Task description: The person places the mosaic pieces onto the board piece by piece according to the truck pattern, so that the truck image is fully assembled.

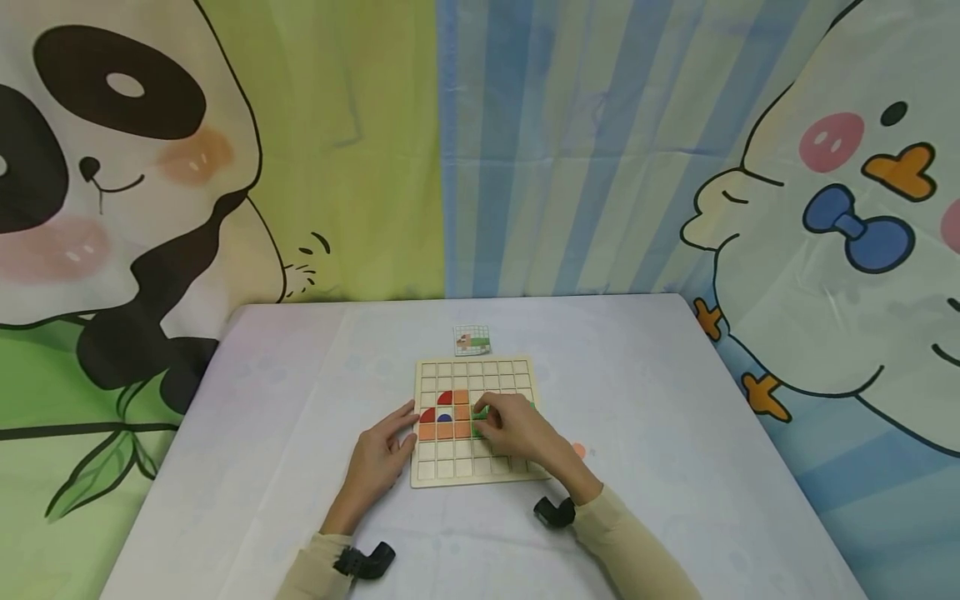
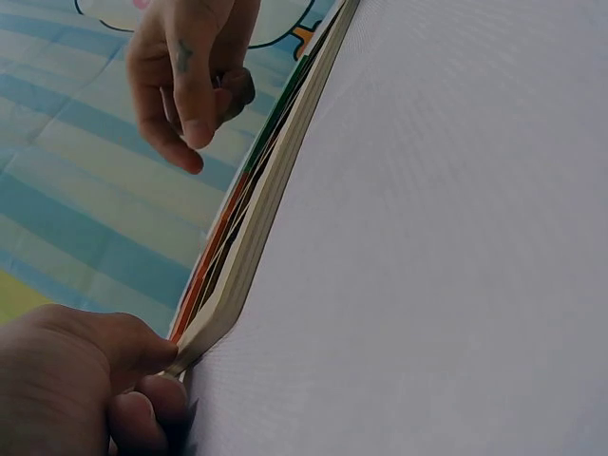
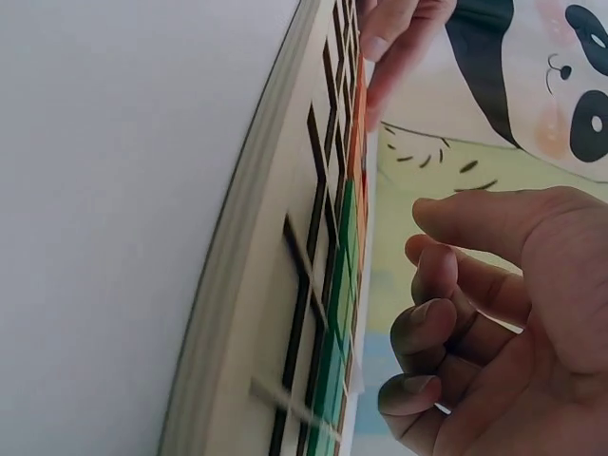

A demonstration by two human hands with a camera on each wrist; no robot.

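Observation:
A pale wooden grid board (image 1: 442, 471) lies on the table with coloured tiles in its cells. Red quarter-round tiles (image 1: 446, 397), several orange square tiles (image 1: 445, 431) and a blue half-round tile (image 1: 445, 417) fill the left side. Along the left edge, my left hand (image 1: 378, 458) touches the board with thumb and fingers; the left wrist view shows them at the corner. My right hand (image 1: 517, 427) hovers over green tiles (image 3: 344, 256), partly covering them in the head view. Its fingers (image 3: 442, 271) are loosely bent, thumb apart, and no piece shows between them.
Behind the board lies a small picture card (image 1: 472, 340) with a grid pattern. An orange piece (image 1: 579, 450) sits on the white-covered table (image 1: 652, 400) beside the right wrist. A printed curtain (image 1: 555, 150) hangs behind the table.

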